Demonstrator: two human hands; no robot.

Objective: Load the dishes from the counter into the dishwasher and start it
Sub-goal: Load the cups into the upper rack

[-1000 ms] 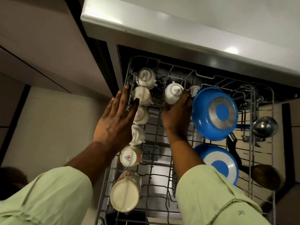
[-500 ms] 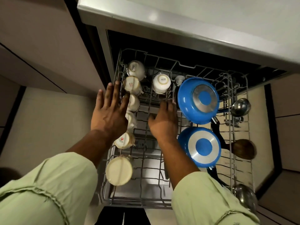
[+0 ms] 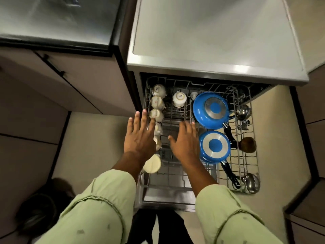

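Note:
The dishwasher's wire rack (image 3: pixel 175 184) is pulled out below the steel top (image 3: pixel 216 37). A row of upturned white cups (image 3: pixel 156 103) lines its left side, and one more white cup (image 3: pixel 179 99) sits at the back middle. Two blue pans (image 3: pixel 211 110) (image 3: pixel 214 147) lie bottom-up on the right. My left hand (image 3: pixel 139 136) hovers flat with fingers spread over the rack's left edge, covering some cups. My right hand (image 3: pixel 184 141) is held open above the rack's middle, holding nothing.
Steel ladles (image 3: pixel 243 111) (image 3: pixel 251 182) and a dark wooden spoon (image 3: pixel 248 144) lie along the rack's right side. A dark counter (image 3: pixel 58 20) and cabinet fronts (image 3: pixel 75 85) stand to the left. Beige floor (image 3: pixel 91 143) lies beside the rack.
My right hand let go of the back cup and both hands drew back toward me. The view has lifted and pulled away, showing more of the steel top and the left counter.

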